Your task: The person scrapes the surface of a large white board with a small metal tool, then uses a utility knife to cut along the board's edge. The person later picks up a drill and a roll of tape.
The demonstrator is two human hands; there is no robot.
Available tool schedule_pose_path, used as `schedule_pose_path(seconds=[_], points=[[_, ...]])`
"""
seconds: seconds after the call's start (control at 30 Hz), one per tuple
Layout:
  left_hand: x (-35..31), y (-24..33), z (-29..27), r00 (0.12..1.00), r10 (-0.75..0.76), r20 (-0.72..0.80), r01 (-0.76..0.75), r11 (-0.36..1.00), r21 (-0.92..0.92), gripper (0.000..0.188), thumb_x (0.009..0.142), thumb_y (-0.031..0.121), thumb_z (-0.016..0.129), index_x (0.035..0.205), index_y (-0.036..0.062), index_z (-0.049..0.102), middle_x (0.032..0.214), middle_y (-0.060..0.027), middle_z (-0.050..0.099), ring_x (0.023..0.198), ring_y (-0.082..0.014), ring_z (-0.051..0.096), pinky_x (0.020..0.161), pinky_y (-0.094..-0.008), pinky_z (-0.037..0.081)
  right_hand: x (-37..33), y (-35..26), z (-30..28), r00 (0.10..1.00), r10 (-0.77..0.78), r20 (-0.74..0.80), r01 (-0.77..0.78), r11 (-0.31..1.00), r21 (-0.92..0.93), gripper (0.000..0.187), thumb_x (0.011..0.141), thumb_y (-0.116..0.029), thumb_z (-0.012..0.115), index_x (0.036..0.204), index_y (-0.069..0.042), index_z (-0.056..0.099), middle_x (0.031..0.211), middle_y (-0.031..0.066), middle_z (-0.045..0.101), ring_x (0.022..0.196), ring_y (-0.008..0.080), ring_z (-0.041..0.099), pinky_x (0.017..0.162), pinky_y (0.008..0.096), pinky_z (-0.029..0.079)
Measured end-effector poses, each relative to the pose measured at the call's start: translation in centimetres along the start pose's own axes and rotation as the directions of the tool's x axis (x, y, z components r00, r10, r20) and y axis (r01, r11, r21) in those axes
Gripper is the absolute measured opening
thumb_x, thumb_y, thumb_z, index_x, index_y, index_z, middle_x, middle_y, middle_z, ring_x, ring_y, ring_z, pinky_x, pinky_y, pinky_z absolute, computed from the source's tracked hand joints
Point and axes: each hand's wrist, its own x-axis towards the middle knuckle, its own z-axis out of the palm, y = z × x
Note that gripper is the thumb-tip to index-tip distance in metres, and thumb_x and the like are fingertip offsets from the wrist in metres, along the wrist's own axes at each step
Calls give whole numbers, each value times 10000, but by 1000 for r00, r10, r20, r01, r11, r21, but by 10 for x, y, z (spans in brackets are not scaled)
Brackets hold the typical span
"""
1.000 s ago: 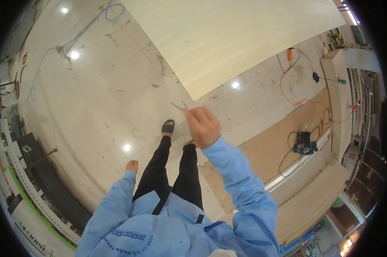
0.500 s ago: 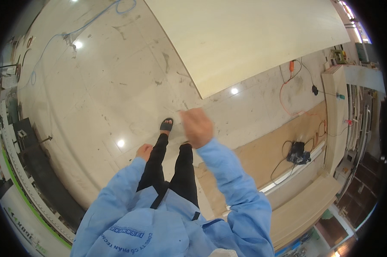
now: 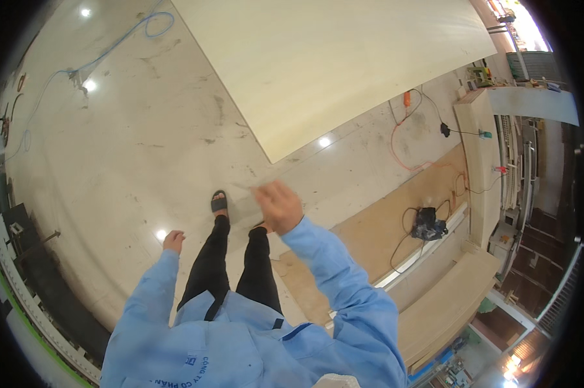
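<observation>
My right hand (image 3: 280, 207) is raised in front of my body, above the floor. Its fingers are closed, and a faint, thin, pale shape sticks out at their tips, too blurred to name. By my left side hangs my left hand (image 3: 173, 240), loosely open, fingers a little apart, touching nothing. Ahead of the right hand lies the nearest corner of a large pale board (image 3: 343, 71), with space between hand and board.
Blue hose (image 3: 104, 61) curls on the floor at far left. To the right lie a brown sheet (image 3: 363, 239), a black bag-like bundle (image 3: 428, 224) with cable, and an orange cord (image 3: 395, 145). Stacked boards (image 3: 447, 304) stand at lower right; a dark machine bed (image 3: 52, 271) at left.
My left hand has swung outward, away from my leg. The right hand stays raised and closed, slightly turned. The board and floor items have shifted left in view.
</observation>
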Motion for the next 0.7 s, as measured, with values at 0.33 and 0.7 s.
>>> schedule_pose_path(seconds=[0.33,0.7], points=[[-10,101,10,976,169,137,-133,961,-243,273,915,257,569,1116,83,630,980,-20,696,908,-129,624,726,-288,487,56,139,-33,956,225,-187,-286,856,-430,161,801,-28,637,931,-110,684,725,74,554,692,264,558,591,381,460],[26,-9,-30,1000,-25,4,25,1000,0,218,885,209,615,994,30,674,876,-111,699,807,-167,648,735,-321,518,57,-85,-2,908,417,41,-414,876,249,157,746,30,676,880,-52,670,767,85,585,731,275,583,627,354,484]])
